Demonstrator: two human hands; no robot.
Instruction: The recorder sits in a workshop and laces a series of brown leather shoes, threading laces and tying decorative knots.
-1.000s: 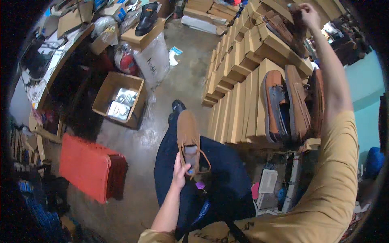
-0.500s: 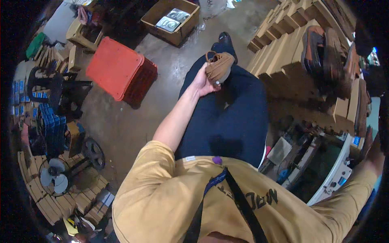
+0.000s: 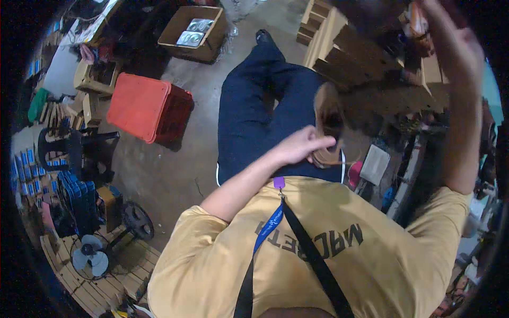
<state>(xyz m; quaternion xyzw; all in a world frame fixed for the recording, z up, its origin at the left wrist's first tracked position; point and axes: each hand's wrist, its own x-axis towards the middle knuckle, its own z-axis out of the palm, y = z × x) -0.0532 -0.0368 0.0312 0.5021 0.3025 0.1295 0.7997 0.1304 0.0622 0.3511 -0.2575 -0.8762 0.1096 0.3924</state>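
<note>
A brown lace-up shoe is tilted over my right thigh, its opening showing dark. My left hand is closed on the end nearest me, thumb over the edge. A thin lace hangs loose beside it. On the far right my right arm is raised, and my right hand is up near the cardboard rack. Motion smears its fingers, so whether it holds anything does not show. Close to it is a blurred orange-brown object.
A lidded red bin stands left of my legs, with an open carton holding silvery pieces beyond it. At the left are a black chair and a fan. A grey block lies to my right.
My left hand has brought the shoe closer to me and rightward, turning it so the opening shows. My right arm has swung up and forward from the right edge. The view has shifted.
</note>
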